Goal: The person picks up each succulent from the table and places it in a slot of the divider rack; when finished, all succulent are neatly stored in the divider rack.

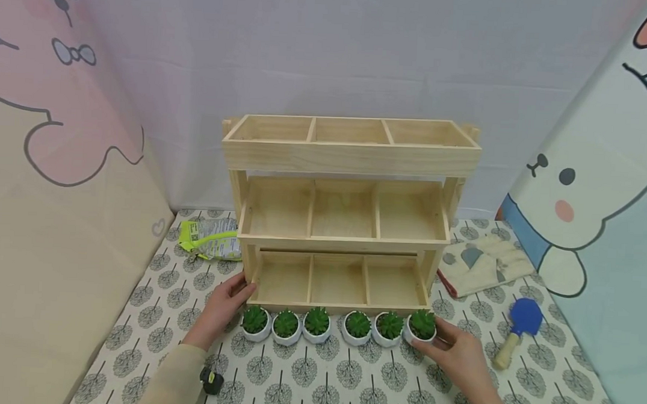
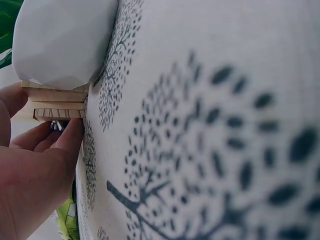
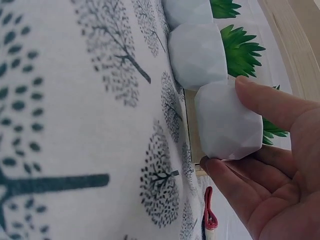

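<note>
A three-tier wooden planter shelf (image 1: 352, 158) stands at the middle of the table, its compartments bare. My left hand (image 1: 225, 303) holds the lower left corner of its bottom tier; in the left wrist view, thumb and fingers (image 2: 75, 135) lie on either side of the wooden edge (image 2: 55, 95). Several small succulents (image 1: 317, 322) in white faceted pots line up before the shelf. At the right end of the row, my right hand (image 1: 458, 352) grips the last potted succulent (image 1: 420, 325) between thumb and fingers. Its white pot (image 3: 227, 120) is beside its neighbour (image 3: 197, 55) in the right wrist view.
A green and white bag (image 1: 213, 238) lies left of the shelf. On the right are folded gloves (image 1: 483, 266) and a blue toy-like shovel (image 1: 524, 319) with a pale handle. A small black object (image 1: 211, 381) is by my left sleeve. Printed cloth covers the table.
</note>
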The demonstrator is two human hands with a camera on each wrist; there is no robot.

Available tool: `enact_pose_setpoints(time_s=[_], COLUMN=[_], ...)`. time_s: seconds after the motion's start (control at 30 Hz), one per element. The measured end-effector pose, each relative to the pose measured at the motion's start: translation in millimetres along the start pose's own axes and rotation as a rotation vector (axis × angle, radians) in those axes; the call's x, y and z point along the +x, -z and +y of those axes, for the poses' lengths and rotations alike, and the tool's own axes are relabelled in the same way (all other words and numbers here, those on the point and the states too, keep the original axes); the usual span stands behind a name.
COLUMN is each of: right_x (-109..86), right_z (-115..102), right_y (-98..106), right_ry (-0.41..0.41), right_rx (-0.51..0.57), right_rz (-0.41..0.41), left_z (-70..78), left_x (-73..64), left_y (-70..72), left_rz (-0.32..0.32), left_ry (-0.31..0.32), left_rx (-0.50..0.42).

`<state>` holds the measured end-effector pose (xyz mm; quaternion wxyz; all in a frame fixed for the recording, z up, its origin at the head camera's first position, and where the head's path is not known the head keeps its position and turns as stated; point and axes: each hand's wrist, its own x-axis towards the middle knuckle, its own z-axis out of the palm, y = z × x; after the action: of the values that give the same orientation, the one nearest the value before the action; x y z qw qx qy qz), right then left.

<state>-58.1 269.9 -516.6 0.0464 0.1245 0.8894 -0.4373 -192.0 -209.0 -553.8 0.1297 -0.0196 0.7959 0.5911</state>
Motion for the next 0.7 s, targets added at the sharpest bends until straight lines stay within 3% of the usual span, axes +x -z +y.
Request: enact_pose_setpoints(time_s=[0.2, 0.43, 0.7], right_x=[-0.5, -1.8, -1.9], right_z=[-3, -6, -16], right_y=[3, 8, 15], right_ry=[0.015, 0.003, 0.040], right_rx=[-0.045, 0.018, 0.006], right_rz=[0.026, 0.018, 0.024], left_z=[-0.3, 1.1, 0.6], left_x=[-0.8, -1.9, -0.6], left_y=[-0.1, 0.1, 0.6], left_rz=[0.002, 0.005, -0.002], left_ry=[-0.001, 0.000, -0.002], left_rx=[0.009, 0.016, 0.004])
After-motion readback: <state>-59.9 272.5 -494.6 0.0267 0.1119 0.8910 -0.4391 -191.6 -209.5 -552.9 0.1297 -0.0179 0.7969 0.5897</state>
